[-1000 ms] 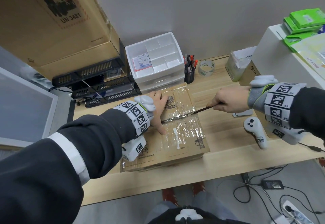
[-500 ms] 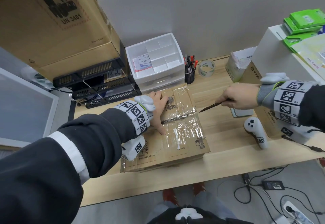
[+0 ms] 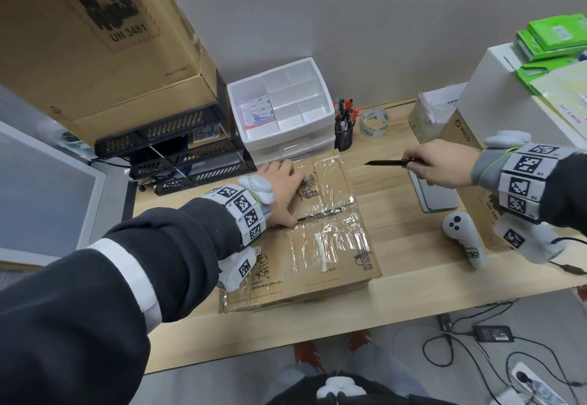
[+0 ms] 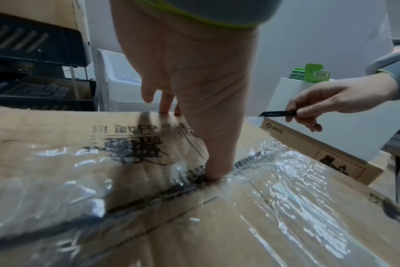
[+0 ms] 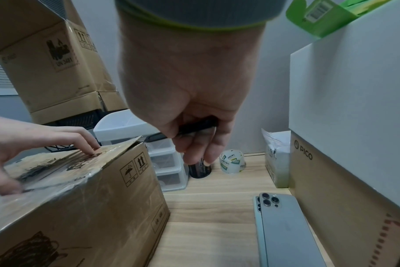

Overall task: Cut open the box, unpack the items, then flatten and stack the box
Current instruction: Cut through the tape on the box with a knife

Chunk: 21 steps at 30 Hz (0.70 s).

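Note:
A brown cardboard box (image 3: 317, 261) (image 5: 91, 207) covered in clear tape lies on the wooden desk, its centre seam slit into a dark line (image 4: 247, 160). My left hand (image 3: 279, 195) (image 4: 194, 108) lies flat on the top flap, fingers spread and thumb tip pressed at the seam. My right hand (image 3: 435, 163) (image 5: 189, 126) grips a black utility knife (image 3: 384, 162) (image 4: 276, 113), blade pointing left, held in the air to the right of the box and above the desk.
A phone (image 5: 283, 233) lies face down under my right hand. A white controller (image 3: 463, 242) and a PICO carton (image 5: 345, 198) stand further right. A white drawer unit (image 3: 282, 112), pen cup (image 3: 344, 131) and tape roll (image 3: 374, 121) line the back; a black rack (image 3: 178, 153) carries a big carton (image 3: 95, 39).
My right hand has drawn the knife out of the box seam and carried it right and up, clear of the box. My left hand has stayed pressed on the flap.

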Motion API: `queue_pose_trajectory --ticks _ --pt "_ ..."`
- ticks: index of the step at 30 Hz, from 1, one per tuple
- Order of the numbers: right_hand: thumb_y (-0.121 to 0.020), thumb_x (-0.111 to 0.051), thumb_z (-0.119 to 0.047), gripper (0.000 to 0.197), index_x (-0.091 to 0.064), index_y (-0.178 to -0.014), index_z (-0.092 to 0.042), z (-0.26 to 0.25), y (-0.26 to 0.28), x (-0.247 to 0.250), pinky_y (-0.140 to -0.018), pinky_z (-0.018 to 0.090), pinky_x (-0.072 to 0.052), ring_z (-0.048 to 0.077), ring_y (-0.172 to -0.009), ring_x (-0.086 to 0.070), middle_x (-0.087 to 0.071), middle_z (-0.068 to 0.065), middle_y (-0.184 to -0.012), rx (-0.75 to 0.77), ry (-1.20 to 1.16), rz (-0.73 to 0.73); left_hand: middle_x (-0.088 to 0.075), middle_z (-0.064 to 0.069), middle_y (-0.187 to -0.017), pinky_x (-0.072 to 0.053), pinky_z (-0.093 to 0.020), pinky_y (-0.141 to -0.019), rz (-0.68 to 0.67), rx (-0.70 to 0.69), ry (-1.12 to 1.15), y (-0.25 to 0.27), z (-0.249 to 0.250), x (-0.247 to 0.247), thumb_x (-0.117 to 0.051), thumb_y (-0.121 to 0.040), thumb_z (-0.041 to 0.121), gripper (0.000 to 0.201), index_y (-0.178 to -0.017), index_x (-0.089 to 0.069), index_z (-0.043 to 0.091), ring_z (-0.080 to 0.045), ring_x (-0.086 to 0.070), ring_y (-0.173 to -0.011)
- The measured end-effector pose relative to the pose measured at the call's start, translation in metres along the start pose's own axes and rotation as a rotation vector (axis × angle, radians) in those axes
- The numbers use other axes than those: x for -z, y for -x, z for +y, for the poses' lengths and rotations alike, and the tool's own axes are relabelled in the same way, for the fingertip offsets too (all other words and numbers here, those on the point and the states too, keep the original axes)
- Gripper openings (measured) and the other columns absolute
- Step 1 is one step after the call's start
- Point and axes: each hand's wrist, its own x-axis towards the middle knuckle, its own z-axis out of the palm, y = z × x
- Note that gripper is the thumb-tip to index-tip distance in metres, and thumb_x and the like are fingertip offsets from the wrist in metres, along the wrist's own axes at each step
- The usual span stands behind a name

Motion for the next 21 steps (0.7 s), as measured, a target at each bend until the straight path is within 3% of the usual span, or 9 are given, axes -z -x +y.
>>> queue_pose_trajectory --ticks 6,10,13,18,21 --pt "-0.1 -0.039 -0.021 0.018 -0.051 -0.086 -0.019 0.003 -0.002 -0.007 -0.062 0.035 -0.052 0.022 -0.065 -0.068 -0.067 0.008 -0.075 -0.066 -0.104 -0.011 -0.045 -0.006 -0.118 -0.05 -0.045 -0.089 -0.005 0.009 0.07 -0.005 -0.002 0.002 -0.067 -0.051 0.071 0.089 -0.12 -0.045 0.02 -0.025 -0.047 -0.103" --pt "-0.1 -0.038 -0.029 0.025 -0.05 -0.08 -0.019 0.002 -0.001 -0.015 -0.058 0.033 -0.04 0.022 -0.065 -0.053 -0.06 0.007 -0.075 -0.091 -0.071 -0.033 -0.045 -0.007 -0.125 -0.047 -0.042 -0.095 0.063 -0.051 0.146 -0.012 0.006 0.0 -0.061 -0.054 0.077 0.096 -0.127 -0.046 0.016 -0.025 -0.047 -0.109" --pt "-0.102 -0.036 -0.034 0.032 -0.051 -0.082 -0.014 0.004 0.003 -0.023 -0.062 0.036 -0.04 0.024 -0.067 -0.052 -0.059 0.006 -0.074 -0.099 -0.058 -0.086 -0.046 -0.005 -0.128 -0.042 -0.041 -0.101 0.102 -0.1 0.157 -0.021 0.017 0.004 -0.054 -0.053 0.084 0.103 -0.132 -0.044 0.018 -0.026 -0.047 -0.113" --pt "-0.103 -0.035 -0.033 0.032 -0.048 -0.082 -0.012 0.007 0.006 -0.03 -0.06 0.036 -0.04 0.023 -0.062 -0.051 -0.058 0.008 -0.072 -0.136 -0.127 -0.151 -0.049 -0.004 -0.122 -0.044 -0.04 -0.096 0.136 -0.109 0.157 -0.038 0.031 0.01 -0.053 -0.051 0.089 0.104 -0.126 -0.048 0.018 -0.024 -0.049 -0.107" --pt "-0.102 -0.037 -0.032 0.03 -0.048 -0.083 -0.011 0.007 0.007 -0.038 -0.06 0.038 -0.049 0.023 -0.056 -0.057 -0.063 0.007 -0.069 -0.137 -0.242 -0.148 -0.048 -0.005 -0.121 -0.045 -0.04 -0.091 0.14 -0.101 0.144 -0.042 0.036 0.014 -0.056 -0.053 0.086 0.101 -0.126 -0.048 0.018 -0.025 -0.049 -0.105"
